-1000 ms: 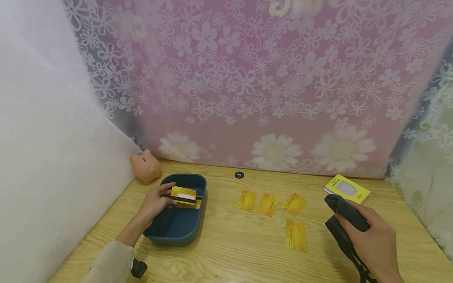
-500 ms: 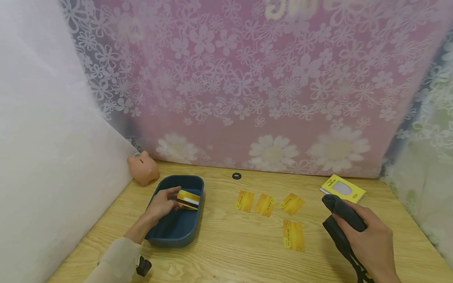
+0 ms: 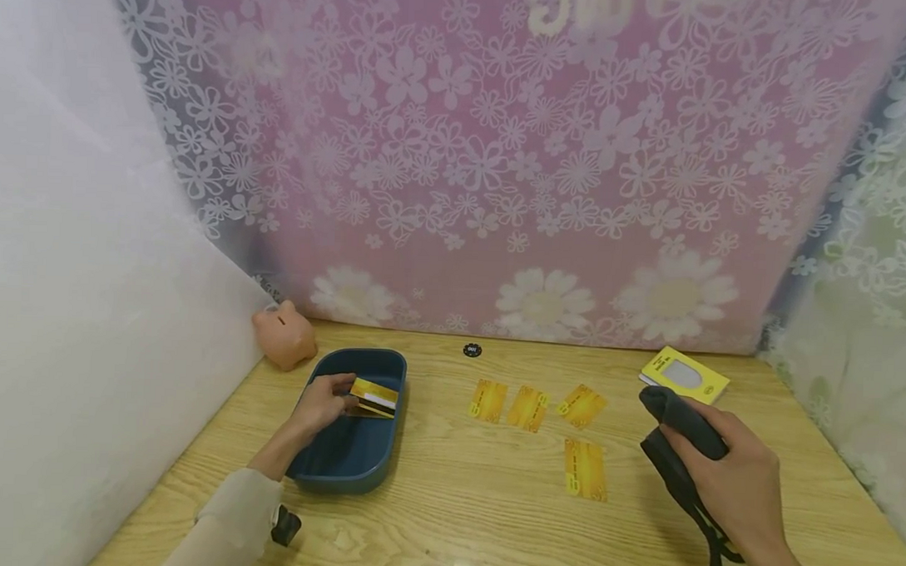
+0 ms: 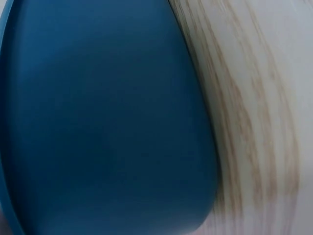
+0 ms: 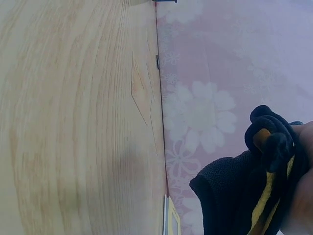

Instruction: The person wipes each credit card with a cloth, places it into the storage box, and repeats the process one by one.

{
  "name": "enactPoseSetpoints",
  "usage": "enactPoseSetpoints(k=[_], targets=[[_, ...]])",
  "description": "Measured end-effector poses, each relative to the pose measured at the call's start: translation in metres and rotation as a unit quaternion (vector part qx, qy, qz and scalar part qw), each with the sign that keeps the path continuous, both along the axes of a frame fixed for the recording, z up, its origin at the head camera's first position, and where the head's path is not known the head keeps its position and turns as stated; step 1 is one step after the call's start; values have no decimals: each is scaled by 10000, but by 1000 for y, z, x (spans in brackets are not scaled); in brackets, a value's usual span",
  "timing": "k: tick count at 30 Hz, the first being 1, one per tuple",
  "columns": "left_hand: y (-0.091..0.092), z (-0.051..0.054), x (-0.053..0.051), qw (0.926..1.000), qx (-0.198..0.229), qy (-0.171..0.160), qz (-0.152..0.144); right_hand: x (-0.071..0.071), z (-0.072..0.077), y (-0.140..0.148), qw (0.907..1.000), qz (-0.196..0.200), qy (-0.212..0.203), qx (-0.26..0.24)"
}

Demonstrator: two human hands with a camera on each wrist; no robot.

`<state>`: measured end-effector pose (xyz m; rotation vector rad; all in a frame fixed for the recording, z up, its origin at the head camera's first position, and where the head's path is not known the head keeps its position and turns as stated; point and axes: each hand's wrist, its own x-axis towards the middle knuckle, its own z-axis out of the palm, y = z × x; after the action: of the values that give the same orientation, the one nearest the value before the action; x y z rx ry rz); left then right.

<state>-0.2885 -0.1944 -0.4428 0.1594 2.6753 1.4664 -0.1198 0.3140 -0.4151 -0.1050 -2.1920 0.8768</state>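
in the head view, a person's left hand (image 3: pixel 321 407) reaches into a blue bin (image 3: pixel 343 484), fingers and thumb pinching a yellow-orange card (image 3: pixel 375 399) within its rim; whether the card touches the wall is unclear. a piggy bank (image 3: pixel 285 337) sits just behind. on the wooden table (image 3: pixel 445 516), three cards (image 3: pixel 528 409) form a row with a fourth card (image 3: pixel 585 469) nearer, a black chip (image 3: pixel 472 350) beyond. the right hand (image 3: pixel 742 480) grips a dark cloth (image 3: pixel 689 423) near a yellow packet (image 3: pixel 685 375). in the left wrist view, the bin fills most of the space beside blurred wood grain. in the right wrist view, the bunched cloth shows a yellow strip, before a flowered sheet (image 5: pixel 210 58).
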Motion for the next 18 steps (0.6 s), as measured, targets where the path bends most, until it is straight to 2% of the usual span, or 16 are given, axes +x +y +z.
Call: enactPoseSetpoints(k=[3,8,13,18], targets=[[-2,1,0,9999,-143,2,64,-1,0,-1,10000,34,14,-40],[-1,3,2,9995,-328,-31,-1,-1,-2,-1,9999,-8,-102,-96],[-2,5,3,9994,-334,43,-125,-3,-4,-3,9998,-8,-100,-144],[-3,7,3,9993,-255,235,-125,-4,-4,-5,9998,47,-71,-182]])
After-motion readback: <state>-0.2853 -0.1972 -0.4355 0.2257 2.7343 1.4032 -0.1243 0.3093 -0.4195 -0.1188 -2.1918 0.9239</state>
